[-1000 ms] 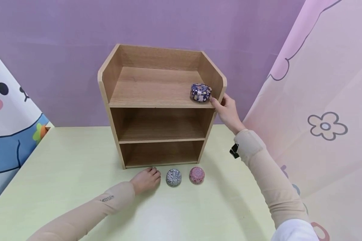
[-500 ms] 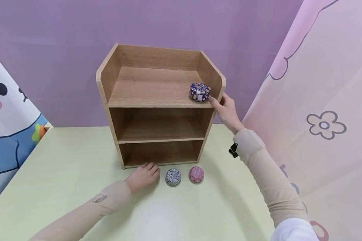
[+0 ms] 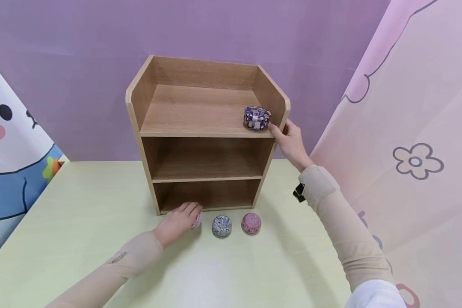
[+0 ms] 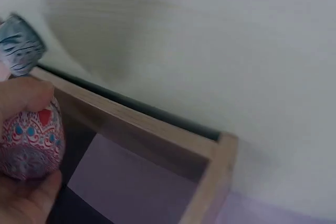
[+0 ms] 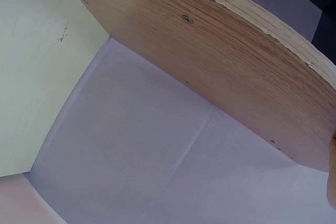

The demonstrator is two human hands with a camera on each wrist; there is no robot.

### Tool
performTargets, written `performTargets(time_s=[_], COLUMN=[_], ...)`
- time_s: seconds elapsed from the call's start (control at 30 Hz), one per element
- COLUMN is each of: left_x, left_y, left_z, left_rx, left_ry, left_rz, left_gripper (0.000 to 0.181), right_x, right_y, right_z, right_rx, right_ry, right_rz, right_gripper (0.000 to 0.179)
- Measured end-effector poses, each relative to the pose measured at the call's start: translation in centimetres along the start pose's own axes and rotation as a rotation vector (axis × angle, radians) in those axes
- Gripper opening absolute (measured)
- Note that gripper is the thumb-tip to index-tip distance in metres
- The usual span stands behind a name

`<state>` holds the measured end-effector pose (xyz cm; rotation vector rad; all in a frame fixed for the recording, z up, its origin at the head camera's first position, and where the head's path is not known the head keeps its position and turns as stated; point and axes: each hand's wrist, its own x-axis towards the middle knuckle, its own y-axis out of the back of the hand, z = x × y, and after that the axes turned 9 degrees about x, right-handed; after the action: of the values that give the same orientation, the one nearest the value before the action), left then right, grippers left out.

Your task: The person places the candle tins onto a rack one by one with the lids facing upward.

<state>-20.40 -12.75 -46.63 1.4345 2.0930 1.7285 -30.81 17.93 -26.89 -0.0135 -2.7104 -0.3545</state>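
Note:
A wooden three-tier shelf unit [image 3: 205,128] stands on the pale green table [image 3: 81,222]. A dark blue patterned tin [image 3: 256,117] sits at the right end of its top tier. My right hand [image 3: 288,137] holds the unit's right side panel [image 5: 236,77] just beside that tin, thumb in front and fingers outside. My left hand [image 3: 179,219] is in front of the bottom tier and grips a small red-and-pink patterned tin [image 3: 196,220] [image 4: 31,142]. A grey tin [image 3: 221,226] [image 4: 18,51] and a pink tin [image 3: 251,223] lie in a row to its right.
A purple wall [image 3: 81,64] stands behind the shelf unit. A cartoon-print cloth [image 3: 7,149] hangs at the left and a pink flowered curtain [image 3: 408,149] at the right. The two lower tiers hold nothing.
My left hand has slid left and toward the shelf's base, and the small red-and-pink tin now shows in its fingers. The right hand has stayed at the side panel.

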Motion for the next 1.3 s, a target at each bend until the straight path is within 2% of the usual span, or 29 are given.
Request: performTargets(time_s=[0.13,0.27,0.33,0.43,0.6,0.8,1.13,1.3], left_x=[0.5,1.3,1.6,2.0,2.3,2.3,2.3,2.3], left_y=[0.9,1.7,2.1,2.6,3.2,3.3,3.5,3.5], left_z=[0.2,0.5,0.6,0.7,0.6,0.6,0.1,0.1], left_rx=[-0.205,-0.411,-0.484,-0.563,-0.666,-0.759,-0.851,-0.866], left_ry=[0.183,0.378,0.458,0.549,0.656,0.725,0.736,0.752], left_rz=[-0.063,-0.124,-0.142,-0.145,-0.162,-0.144,-0.075,-0.072], left_gripper=[0.063,0.068,0.07,0.071,0.07,0.071,0.071,0.071], right_x=[0.0,0.0,0.0,0.0,0.1,0.0,0.2,0.2], right_y=[0.0,0.0,0.0,0.0,0.0,0.1,0.1,0.1], right_z=[0.1,0.1,0.1,0.2,0.2,0.2,0.2,0.2], right_rx=[-0.007,-0.007,-0.005,-0.001,0.011,0.009,0.013,0.012], right_ry=[-0.001,0.001,0.002,0.004,0.002,-0.016,-0.012,-0.012], right_rz=[-0.002,0.001,0.003,0.005,0.0,-0.013,-0.015,-0.015], right_gripper=[0.04,0.039,0.039,0.039,0.04,0.042,0.043,0.043])
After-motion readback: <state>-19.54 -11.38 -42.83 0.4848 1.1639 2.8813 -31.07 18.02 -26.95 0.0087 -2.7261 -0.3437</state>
